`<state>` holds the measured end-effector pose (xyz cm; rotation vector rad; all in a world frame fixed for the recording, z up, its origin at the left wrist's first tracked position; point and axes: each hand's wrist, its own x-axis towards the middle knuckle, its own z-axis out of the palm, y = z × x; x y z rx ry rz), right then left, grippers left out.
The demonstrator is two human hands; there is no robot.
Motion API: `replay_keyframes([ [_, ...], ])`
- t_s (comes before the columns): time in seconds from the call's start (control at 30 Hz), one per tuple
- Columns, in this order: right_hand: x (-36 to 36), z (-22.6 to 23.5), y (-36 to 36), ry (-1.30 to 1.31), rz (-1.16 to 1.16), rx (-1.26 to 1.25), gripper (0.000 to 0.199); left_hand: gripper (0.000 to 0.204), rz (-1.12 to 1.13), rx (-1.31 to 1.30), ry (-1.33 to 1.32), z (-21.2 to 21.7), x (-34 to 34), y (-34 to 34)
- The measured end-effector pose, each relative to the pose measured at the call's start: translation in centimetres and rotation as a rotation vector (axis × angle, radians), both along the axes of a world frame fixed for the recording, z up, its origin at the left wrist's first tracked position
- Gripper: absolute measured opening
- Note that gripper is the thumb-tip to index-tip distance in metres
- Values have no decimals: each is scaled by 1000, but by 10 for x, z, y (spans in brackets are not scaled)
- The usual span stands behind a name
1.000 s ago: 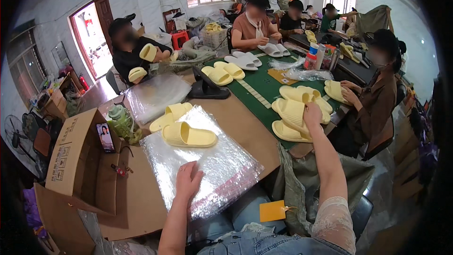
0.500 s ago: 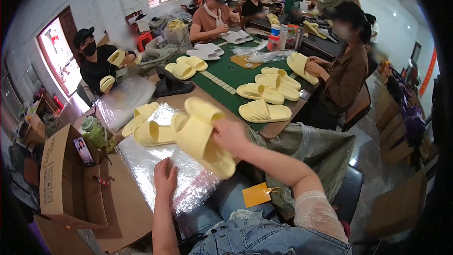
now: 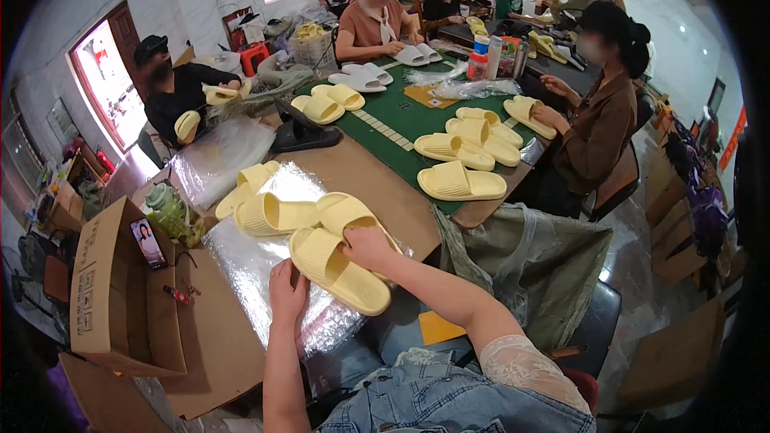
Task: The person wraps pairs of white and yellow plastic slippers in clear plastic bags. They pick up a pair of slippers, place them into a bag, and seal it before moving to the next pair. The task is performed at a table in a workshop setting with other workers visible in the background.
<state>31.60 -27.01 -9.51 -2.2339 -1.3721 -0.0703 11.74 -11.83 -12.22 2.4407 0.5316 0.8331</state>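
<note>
My right hand (image 3: 370, 248) is closed on a pair of yellow slippers, held side by side over the front of the table. The nearer slipper (image 3: 353, 282) lies with its toe end toward my left hand, and the farther slipper (image 3: 346, 212) is partly covered by it and by my hand. Resting on a stack of clear plastic bags (image 3: 245, 277), my left hand (image 3: 288, 290) has its fingers stretched out beside the nearer slipper. Beyond the bags lie another yellow slipper (image 3: 277, 216) and one more yellow slipper (image 3: 243, 188) behind it.
An open cardboard box (image 3: 108, 297) with a phone (image 3: 148, 244) stands at left, near a green bottle (image 3: 167, 210). A black sandal-like piece (image 3: 305, 136) sits mid-table. More yellow slippers (image 3: 461, 183) lie on the green mat (image 3: 393, 172). Co-workers sit around the table.
My right hand has brought the slipper pair down and slightly left, close to the bags. My left hand has shifted a little and now sits right beside the nearer slipper.
</note>
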Motion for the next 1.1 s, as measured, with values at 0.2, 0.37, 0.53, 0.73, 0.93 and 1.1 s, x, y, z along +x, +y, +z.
replay_keyframes([
  [0.2,-12,18,-14,4,-93,165,30,43,14,-86,33,10,-3,-7],
  [0.37,-13,17,-24,36,-221,53,30,45,28,-72,65,15,-2,-10],
  [0.53,-7,-13,-24,83,-247,71,33,42,-1,4,6,7,-3,-5],
  [0.73,-1,-16,-51,338,-295,422,21,47,-94,17,144,25,-13,-11],
  [0.93,-10,-36,-126,824,-195,916,21,70,-188,95,341,43,-48,-48],
  [1.1,-20,-48,-157,1040,-19,986,36,51,-108,106,170,20,-53,-53],
])
